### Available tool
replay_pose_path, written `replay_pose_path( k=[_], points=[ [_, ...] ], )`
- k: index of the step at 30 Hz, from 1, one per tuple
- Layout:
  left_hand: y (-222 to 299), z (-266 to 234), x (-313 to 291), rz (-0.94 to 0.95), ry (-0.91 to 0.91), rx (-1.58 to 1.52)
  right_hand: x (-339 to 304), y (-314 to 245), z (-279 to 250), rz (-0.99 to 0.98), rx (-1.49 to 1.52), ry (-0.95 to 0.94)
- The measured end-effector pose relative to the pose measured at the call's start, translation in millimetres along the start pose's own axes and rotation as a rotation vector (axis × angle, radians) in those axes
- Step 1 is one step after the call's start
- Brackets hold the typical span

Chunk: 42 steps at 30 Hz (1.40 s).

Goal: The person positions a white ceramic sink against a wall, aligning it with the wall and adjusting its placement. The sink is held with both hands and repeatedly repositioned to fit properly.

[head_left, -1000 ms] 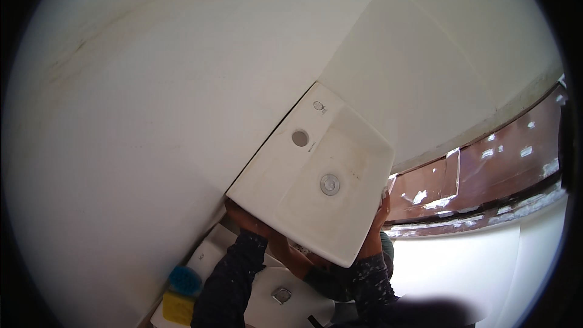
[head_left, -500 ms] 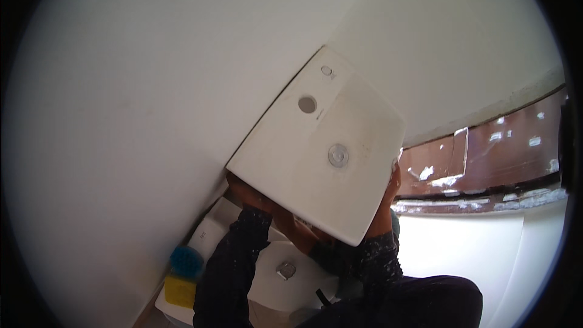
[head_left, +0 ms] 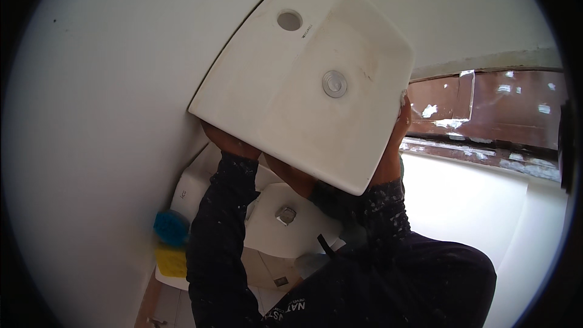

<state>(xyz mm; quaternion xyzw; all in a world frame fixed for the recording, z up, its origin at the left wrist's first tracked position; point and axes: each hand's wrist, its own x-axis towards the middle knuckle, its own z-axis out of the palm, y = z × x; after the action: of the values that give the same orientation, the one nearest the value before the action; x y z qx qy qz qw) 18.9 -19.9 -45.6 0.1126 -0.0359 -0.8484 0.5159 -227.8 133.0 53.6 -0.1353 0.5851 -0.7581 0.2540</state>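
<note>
A white ceramic washbasin (head_left: pixel 285 91) with a round tap hole and a metal drain stands tilted, its back edge along the white wall. My left hand (head_left: pixel 228 141) is under the near left edge, palm up against the basin; its fingers are hidden beneath. On the basin's right side, my right hand (head_left: pixel 402 118) grips the rim. Between my arms a third forearm (head_left: pixel 288 173), apparently another person's, reaches under the basin; its hand is mostly hidden. Both my sleeves are dark and speckled with white.
Below is a white ceramic fixture (head_left: pixel 303 206) with a square metal fitting. A blue round object (head_left: pixel 172 228) and a yellow, sponge-like block (head_left: pixel 172 261) lie at the lower left. To the right runs a brown panel (head_left: pixel 443 103) with white patches, above a bright white surface.
The washbasin appears higher and larger in the picture, still held by both hands. The fixture and panel have shifted upward too, so my view has moved. More of my torso and the floor shows.
</note>
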Motion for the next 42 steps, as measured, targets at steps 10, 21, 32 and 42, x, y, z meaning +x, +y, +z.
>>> replay_pose_path(
  k=[10, 21, 32, 42],
  points=[
    [-2.3, 17.0, -6.8, 0.167, -0.021, 0.276, -0.2, -1.4, 1.7, -0.021, -0.002, -0.033],
    [-17.8, 0.2, 2.5, 0.504, 0.193, 0.796, -0.7, 1.4, 3.9, -0.038, -0.062, -0.013],
    [-5.7, 15.1, 3.9, 0.155, 0.104, 0.6, -10.7, -12.7, 22.8, 0.068, 0.038, -0.024],
    [-1.9, 46.2, -6.5, 0.081, 0.104, 0.024, -9.6, -11.9, 17.3, 0.065, 0.01, -0.042]
  ],
)
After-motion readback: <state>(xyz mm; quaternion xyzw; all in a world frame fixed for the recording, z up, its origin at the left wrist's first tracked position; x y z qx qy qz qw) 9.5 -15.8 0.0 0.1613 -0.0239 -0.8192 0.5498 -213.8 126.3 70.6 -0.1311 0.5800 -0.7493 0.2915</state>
